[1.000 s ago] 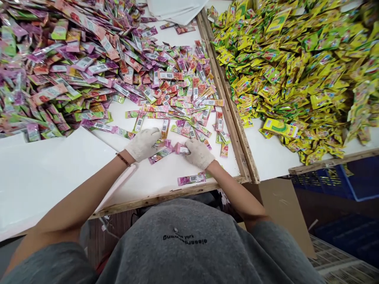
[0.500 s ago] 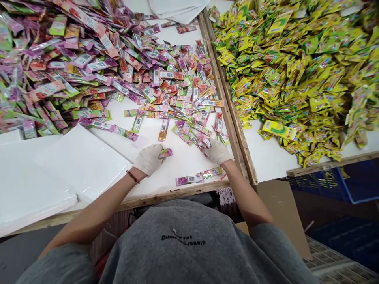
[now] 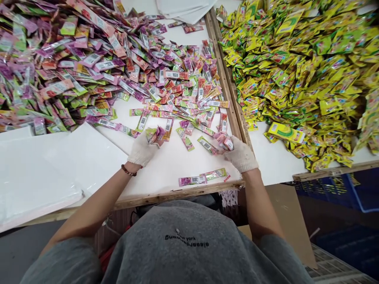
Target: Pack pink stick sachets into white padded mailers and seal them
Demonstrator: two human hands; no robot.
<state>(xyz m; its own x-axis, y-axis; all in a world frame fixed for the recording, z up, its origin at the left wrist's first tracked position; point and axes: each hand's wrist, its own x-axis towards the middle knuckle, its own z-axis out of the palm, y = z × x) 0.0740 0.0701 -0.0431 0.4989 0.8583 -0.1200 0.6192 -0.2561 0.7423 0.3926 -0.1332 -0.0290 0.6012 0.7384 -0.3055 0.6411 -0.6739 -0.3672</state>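
Observation:
Both my hands wear white knit gloves over a white table (image 3: 177, 165). My left hand (image 3: 142, 150) is closed on a small bunch of pink and green sachets (image 3: 156, 134), held just above the table. My right hand (image 3: 240, 154) is closed on a few pink sachets (image 3: 223, 140) near the table's wooden right rail. Between the hands lie loose green sachets (image 3: 186, 139). A big heap of pink, purple and green sachets (image 3: 89, 67) spreads across the far left of the table. Two sachets (image 3: 192, 180) lie by the near edge.
A wooden rail (image 3: 227, 90) divides this table from the one on the right, piled with yellow-green packets (image 3: 302, 67). White sheets (image 3: 38, 173) lie at the near left, more white sheets (image 3: 183, 10) at the back. A blue crate (image 3: 334, 189) and cardboard (image 3: 284, 213) sit below right.
My left hand has lifted farther from me with more sachets bunched in it. My right hand has slid right toward the rail and gathered pink sachets.

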